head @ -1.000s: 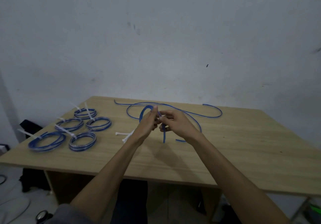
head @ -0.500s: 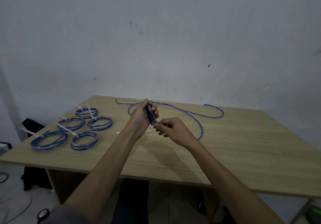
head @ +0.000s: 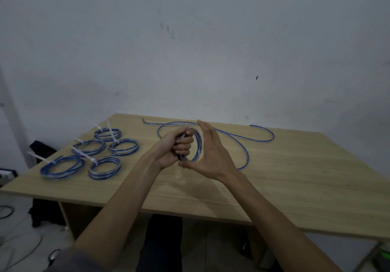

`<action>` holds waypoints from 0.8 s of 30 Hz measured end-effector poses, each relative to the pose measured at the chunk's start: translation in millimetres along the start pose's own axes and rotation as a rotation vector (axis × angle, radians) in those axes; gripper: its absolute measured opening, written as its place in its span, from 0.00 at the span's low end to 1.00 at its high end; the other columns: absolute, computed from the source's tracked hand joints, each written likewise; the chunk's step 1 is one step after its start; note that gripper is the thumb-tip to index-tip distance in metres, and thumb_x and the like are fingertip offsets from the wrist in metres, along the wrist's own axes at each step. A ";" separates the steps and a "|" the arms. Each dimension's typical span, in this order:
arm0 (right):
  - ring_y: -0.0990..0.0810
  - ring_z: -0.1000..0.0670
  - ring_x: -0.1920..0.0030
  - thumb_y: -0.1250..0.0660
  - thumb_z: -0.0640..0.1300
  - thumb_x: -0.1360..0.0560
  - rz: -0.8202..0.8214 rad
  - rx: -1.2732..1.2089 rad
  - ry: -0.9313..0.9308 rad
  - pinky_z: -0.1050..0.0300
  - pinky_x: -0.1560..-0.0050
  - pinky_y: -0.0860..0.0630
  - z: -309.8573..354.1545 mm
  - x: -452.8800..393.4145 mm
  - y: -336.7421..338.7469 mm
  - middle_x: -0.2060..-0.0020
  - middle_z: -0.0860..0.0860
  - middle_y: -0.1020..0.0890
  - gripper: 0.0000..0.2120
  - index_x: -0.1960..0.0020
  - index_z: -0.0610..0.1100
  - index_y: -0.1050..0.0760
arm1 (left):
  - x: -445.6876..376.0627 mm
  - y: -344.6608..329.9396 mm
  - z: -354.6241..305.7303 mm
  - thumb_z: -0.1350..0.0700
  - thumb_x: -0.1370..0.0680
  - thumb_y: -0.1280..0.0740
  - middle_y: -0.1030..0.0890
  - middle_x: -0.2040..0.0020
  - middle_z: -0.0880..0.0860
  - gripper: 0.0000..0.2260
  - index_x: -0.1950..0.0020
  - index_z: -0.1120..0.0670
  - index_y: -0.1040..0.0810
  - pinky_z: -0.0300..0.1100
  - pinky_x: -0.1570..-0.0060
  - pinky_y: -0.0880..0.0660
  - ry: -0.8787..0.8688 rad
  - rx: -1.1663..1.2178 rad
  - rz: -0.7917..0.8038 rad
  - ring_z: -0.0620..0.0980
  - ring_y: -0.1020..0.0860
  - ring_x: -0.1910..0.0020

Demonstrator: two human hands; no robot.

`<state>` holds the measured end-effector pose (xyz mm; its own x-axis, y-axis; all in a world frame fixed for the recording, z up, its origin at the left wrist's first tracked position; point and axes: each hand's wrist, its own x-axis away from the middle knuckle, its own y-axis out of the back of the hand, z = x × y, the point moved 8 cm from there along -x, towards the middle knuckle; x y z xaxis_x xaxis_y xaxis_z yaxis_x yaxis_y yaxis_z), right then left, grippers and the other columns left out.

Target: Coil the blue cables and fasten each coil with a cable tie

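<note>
My left hand [head: 176, 148] grips a small upright coil of blue cable [head: 198, 143] in its fist, above the middle of the wooden table [head: 295, 187]. My right hand [head: 212, 152] stands beside the coil with fingers straight up and thumb touching the coil's lower edge. The rest of that blue cable [head: 246, 153] trails from behind my right hand across the table to the right. Another loose blue length [head: 261, 140] curves along the far edge. Several tied blue coils [head: 104, 167] with white cable ties [head: 83, 154] lie at the left.
A pale wall rises right behind the table's far edge. A dark bag [head: 40, 148] sits on the floor beyond the left corner, and grey cords [head: 21, 238] lie on the floor below. The table's right half holds only bare wood.
My right hand let go of its pinch, opened, and swung up beside the coil. The coil in my left fist gained a loop, and the loose cable on the table shortened.
</note>
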<state>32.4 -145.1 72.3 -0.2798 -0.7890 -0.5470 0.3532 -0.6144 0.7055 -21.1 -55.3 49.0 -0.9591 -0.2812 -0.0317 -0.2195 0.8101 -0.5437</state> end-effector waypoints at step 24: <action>0.21 0.46 0.56 0.35 0.47 0.19 0.188 0.223 0.259 0.46 0.55 0.25 9.4 0.4 -9.4 0.52 0.48 0.21 0.11 0.42 0.43 0.19 | 19.2 15.3 21.2 0.32 0.20 0.48 0.44 0.73 0.45 0.27 0.56 0.55 0.27 0.33 0.80 0.51 0.463 -0.646 -0.024 0.39 0.49 0.78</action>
<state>20.6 -139.5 69.6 0.0162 -0.8801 -0.4746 0.1659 -0.4657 0.8693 -39.1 -59.2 22.3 -0.8983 -0.1747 0.4031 -0.1650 0.9845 0.0589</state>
